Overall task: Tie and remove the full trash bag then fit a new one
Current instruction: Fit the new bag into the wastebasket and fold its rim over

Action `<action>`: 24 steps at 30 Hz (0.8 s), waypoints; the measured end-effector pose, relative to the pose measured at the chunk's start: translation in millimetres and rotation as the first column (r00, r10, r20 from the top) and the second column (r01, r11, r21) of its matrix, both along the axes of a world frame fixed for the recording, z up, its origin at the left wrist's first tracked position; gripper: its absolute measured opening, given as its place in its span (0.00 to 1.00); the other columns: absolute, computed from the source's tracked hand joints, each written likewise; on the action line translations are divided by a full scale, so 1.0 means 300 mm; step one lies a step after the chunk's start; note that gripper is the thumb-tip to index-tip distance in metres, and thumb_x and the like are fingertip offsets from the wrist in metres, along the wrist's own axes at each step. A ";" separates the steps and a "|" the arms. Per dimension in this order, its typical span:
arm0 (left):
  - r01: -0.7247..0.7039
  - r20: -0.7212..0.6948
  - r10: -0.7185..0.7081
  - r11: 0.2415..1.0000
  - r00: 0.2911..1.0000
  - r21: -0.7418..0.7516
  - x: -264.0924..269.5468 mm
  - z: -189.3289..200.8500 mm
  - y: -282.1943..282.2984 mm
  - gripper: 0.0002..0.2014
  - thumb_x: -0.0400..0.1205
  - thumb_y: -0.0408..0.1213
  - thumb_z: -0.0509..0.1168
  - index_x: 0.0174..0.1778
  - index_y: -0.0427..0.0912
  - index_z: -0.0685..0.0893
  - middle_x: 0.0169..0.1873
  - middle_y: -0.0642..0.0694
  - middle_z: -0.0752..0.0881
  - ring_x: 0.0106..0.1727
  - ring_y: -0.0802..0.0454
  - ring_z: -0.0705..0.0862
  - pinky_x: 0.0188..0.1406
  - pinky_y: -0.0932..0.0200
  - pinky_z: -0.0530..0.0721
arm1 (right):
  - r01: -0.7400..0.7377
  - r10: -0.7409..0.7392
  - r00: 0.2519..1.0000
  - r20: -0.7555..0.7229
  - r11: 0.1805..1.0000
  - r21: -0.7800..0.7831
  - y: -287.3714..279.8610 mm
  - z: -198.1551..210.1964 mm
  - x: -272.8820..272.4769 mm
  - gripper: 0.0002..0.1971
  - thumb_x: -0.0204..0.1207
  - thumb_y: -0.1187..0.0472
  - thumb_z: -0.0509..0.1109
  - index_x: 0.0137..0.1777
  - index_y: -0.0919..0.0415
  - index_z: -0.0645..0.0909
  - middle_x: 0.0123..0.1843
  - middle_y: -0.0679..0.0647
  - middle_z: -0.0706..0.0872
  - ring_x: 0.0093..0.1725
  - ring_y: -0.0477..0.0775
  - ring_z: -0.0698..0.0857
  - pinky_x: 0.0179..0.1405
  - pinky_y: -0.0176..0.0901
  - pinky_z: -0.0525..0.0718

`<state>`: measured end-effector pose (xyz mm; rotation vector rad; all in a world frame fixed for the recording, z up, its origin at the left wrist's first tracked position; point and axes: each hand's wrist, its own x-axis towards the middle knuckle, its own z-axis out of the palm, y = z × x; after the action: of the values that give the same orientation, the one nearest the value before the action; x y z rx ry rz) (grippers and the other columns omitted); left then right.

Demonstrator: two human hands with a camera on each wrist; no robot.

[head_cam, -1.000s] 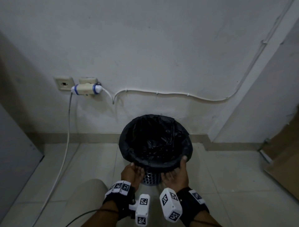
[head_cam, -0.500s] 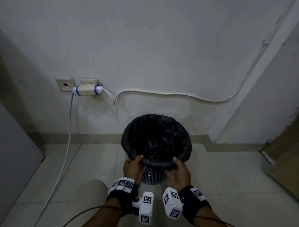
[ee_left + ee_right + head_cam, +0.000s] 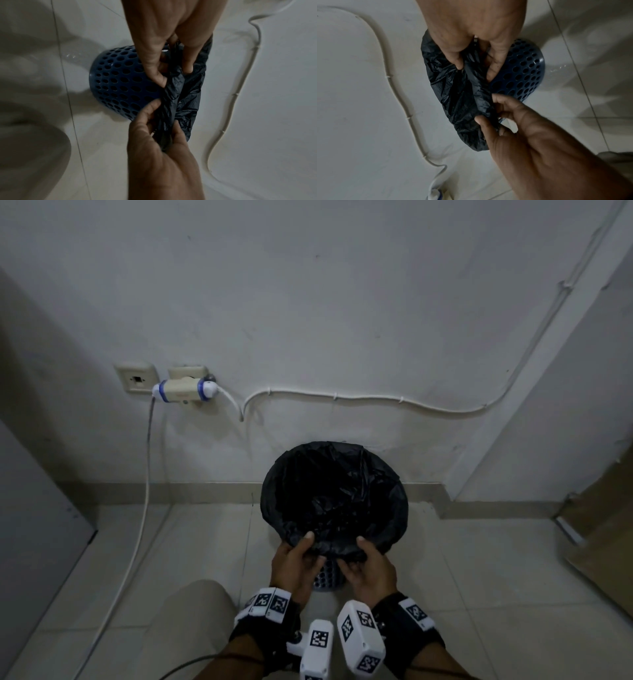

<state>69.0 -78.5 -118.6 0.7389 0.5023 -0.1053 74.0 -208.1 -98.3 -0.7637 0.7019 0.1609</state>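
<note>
A black trash bag [image 3: 334, 491] lines a small blue perforated bin [image 3: 325, 577] that stands on the tiled floor against the wall. My left hand [image 3: 303, 554] and right hand [image 3: 363, 558] sit close together at the bin's near rim. Each pinches the bag's gathered edge. In the left wrist view my left hand [image 3: 173, 75] pinches a fold of the bag [image 3: 190, 102] beside the bin [image 3: 120, 83], with my right hand [image 3: 165, 115] below it. In the right wrist view my right hand [image 3: 475, 71] grips the bag [image 3: 453, 94] above my left hand [image 3: 488, 108]. The bag's inside is too dark to read.
A wall socket with a white adapter [image 3: 185, 393] is up left, and its cable [image 3: 147, 474] hangs to the floor. Another cable is clipped along the wall. A grey panel [image 3: 34, 525] stands at the left, a brown board [image 3: 603, 525] at the right. My knee [image 3: 198, 618] is near.
Both hands have slid toward each other along the near rim, from apart to almost touching. The bag's front edge is now bunched between them.
</note>
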 end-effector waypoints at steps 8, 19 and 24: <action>-0.064 -0.080 0.062 0.997 0.995 -0.032 0.002 0.061 0.049 0.12 0.84 0.43 0.64 0.56 0.40 0.85 0.50 0.42 0.89 0.50 0.46 0.86 0.45 0.53 0.84 | -0.028 0.032 0.998 0.049 0.997 -0.066 -0.049 -0.028 0.021 0.13 0.78 0.72 0.69 0.62 0.67 0.82 0.62 0.67 0.86 0.63 0.68 0.84 0.56 0.61 0.86; -0.035 -0.086 0.021 0.987 0.996 -0.157 0.006 0.072 0.048 0.10 0.83 0.39 0.62 0.55 0.39 0.83 0.53 0.41 0.85 0.48 0.46 0.82 0.44 0.56 0.80 | 0.111 -0.110 0.991 0.075 0.994 -0.015 -0.069 -0.053 0.018 0.22 0.77 0.69 0.73 0.71 0.66 0.79 0.65 0.67 0.85 0.59 0.68 0.85 0.32 0.48 0.90; -0.105 -0.058 0.101 0.991 0.993 -0.077 0.007 0.020 0.072 0.18 0.89 0.42 0.54 0.72 0.39 0.74 0.65 0.38 0.82 0.54 0.45 0.84 0.43 0.52 0.86 | 0.063 -0.056 0.990 0.127 0.997 -0.053 -0.086 -0.063 0.029 0.20 0.78 0.69 0.72 0.70 0.67 0.78 0.66 0.68 0.84 0.65 0.71 0.83 0.45 0.58 0.91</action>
<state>71.2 -56.8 -112.6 0.6314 0.5839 -0.0489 82.8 -234.0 -117.3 -0.7995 0.6113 0.0378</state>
